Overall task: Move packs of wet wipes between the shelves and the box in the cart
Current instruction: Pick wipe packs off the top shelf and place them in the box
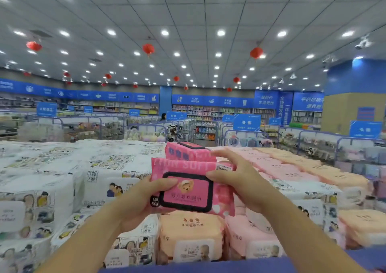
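Note:
I hold a pink pack of wet wipes [188,191] with a black-framed lid and a bear picture, up over the stacked goods. My left hand [142,199] grips its left end, thumb lying on the lid. My right hand [236,174] grips its right end, fingers spread over the top edge. A second pink pack [188,152] with a dark lid lies just behind it on top of the display. The cart and its box are out of view.
White packs with cartoon people [52,189] fill the display on the left. Peach packs [190,235] and pale pink packs [292,168] fill the middle and right. A blue edge [208,267] runs along the bottom. Aisles with blue signs [246,122] stand beyond.

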Demonstrator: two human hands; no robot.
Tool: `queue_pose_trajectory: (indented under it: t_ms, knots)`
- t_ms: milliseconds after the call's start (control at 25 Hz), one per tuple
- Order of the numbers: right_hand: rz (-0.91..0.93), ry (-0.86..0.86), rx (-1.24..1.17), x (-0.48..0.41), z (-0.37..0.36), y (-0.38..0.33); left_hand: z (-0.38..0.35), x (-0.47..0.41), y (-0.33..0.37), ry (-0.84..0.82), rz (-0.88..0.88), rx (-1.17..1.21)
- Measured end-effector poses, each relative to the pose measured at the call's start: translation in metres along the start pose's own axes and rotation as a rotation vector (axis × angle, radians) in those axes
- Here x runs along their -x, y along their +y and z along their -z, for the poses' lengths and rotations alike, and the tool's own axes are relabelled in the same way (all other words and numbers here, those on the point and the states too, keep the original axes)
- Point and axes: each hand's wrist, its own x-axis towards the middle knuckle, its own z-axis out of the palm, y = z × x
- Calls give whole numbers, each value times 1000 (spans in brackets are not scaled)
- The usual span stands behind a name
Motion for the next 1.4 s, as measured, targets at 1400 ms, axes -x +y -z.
queue_pose_trajectory:
  t_ms: [1400]
  knots:
    - [503,-381,166,185,-583,-47,264,664,-11,1490,-126,118]
